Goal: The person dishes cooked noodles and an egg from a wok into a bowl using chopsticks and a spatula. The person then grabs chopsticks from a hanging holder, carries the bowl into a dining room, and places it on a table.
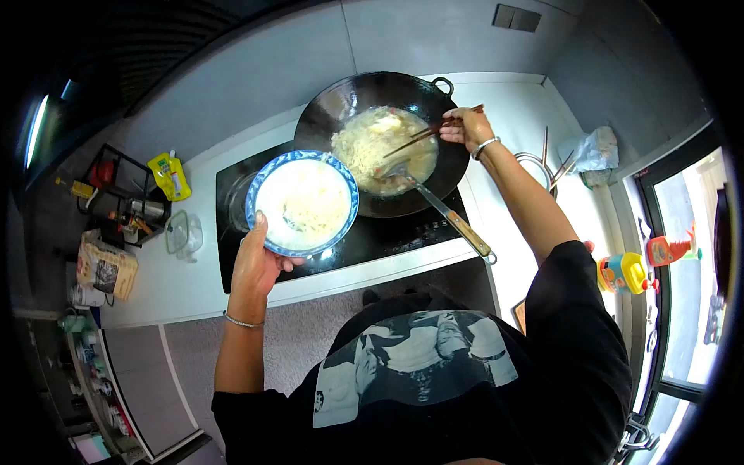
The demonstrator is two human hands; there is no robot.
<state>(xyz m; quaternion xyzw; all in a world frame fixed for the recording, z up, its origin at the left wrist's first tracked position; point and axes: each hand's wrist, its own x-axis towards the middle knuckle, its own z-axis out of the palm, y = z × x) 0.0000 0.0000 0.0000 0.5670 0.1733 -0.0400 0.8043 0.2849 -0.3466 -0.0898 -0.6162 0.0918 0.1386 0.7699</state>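
Observation:
My left hand [260, 260] grips the lower left rim of a white bowl with a blue patterned edge [267, 190]. Some pale noodles [310, 209] lie in the bowl, which is held beside the wok's left side. My right hand [467, 129] is closed around dark chopsticks [418, 141], their tips pointing down over the wok [325, 108]. Noodles in cloudy broth [364, 143] fill the wok's middle. A spatula with a wooden handle [463, 232] rests in the wok, its head partly under the food.
The wok stands on a black cooktop [248, 174] set in a white counter [194, 294]. At left are a yellow pouch [169, 177], a clear container [184, 235] and a dark rack [116, 186]. Bottles, including a yellow one [622, 273], and a plastic bag [597, 149] are at right.

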